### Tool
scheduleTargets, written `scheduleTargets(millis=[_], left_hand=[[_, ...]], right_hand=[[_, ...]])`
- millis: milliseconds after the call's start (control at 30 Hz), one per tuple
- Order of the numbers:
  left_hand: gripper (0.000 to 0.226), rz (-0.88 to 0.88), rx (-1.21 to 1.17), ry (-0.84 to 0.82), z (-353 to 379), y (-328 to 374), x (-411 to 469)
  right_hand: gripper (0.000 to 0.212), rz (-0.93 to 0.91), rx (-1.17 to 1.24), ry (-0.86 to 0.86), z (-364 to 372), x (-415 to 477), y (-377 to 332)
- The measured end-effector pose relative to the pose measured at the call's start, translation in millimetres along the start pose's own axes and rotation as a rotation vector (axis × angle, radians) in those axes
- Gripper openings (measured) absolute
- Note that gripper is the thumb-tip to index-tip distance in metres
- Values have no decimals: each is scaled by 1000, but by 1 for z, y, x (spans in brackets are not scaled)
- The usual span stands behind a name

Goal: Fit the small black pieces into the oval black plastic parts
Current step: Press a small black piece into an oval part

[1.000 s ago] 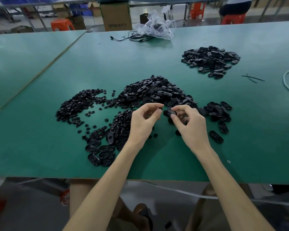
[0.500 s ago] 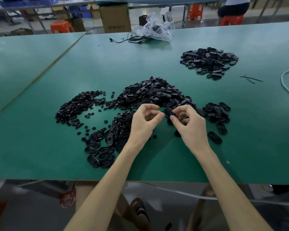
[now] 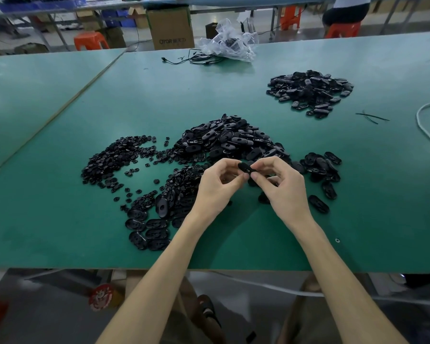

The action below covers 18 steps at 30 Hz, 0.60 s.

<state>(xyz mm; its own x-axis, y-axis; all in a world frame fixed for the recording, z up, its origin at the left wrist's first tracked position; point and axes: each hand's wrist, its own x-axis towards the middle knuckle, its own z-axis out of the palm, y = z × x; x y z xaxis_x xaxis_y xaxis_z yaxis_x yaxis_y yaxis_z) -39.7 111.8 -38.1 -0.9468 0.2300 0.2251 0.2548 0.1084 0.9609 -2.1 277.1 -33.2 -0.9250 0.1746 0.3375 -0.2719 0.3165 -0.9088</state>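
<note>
Both hands meet above the green table (image 3: 233, 90), just in front of a big heap of oval black parts (image 3: 229, 137). One oval black part (image 3: 245, 167) is pinched between the fingertips of my left hand (image 3: 219, 187) and my right hand (image 3: 282, 187). Whether a small piece sits in it I cannot tell. A spread of small black pieces (image 3: 119, 157) lies to the left. Several oval parts (image 3: 149, 229) lie flat near the front left, and a few more (image 3: 323, 167) lie right of my hands.
A second heap of oval parts (image 3: 310, 90) sits at the back right. A clear plastic bag (image 3: 229, 43) with black cables lies at the far edge. A white cord (image 3: 427, 125) curves along the right side. Boxes, orange stools and a seated person are beyond the table.
My left hand's fingertips have closed the gap and now touch the oval part that my right hand was holding. Both hands stay in about the same spot.
</note>
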Motion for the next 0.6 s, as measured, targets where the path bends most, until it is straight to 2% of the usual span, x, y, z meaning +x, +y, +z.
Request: scheduleTargets(millis=[367,600], left_hand=[[10,20,11,-17,-1,-1,1],[10,-31,28,-10,0,0,0]], right_hand=[[16,3,16,1,1,1,1],[11,25,-1,2,1,1,1]])
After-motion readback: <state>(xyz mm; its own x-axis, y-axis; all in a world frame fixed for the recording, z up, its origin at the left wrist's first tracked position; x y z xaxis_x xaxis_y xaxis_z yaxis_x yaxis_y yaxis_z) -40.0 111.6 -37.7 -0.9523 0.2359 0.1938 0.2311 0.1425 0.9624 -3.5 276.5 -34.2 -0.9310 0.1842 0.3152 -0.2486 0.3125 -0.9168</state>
